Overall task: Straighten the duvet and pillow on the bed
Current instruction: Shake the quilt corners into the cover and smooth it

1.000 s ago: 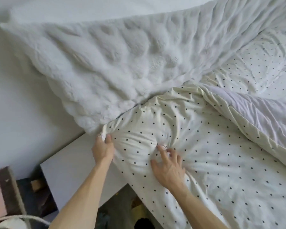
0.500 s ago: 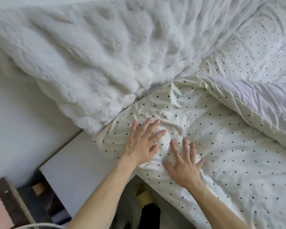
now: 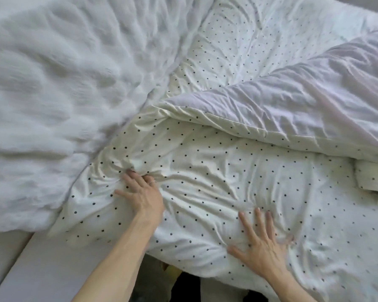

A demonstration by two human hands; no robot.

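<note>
A cream duvet with black dots lies crumpled across the bed, hanging over the near edge. One flap is folded back and shows its lilac underside. More dotted bedding lies further back; I cannot tell whether it is a pillow. My left hand rests near the duvet's left corner with its fingertips dug into the cloth, and creases radiate from them. My right hand lies flat on the duvet near the front edge with its fingers spread.
A fluffy white blanket covers the left and back of the bed and overlaps the duvet's corner. A white bed edge or ledge runs along the bottom left. Dark floor shows between my arms.
My left hand went from flat, spread fingers to fingers curled into the cloth. My right hand has slid to the right across the duvet. The view has shifted right along the bed.
</note>
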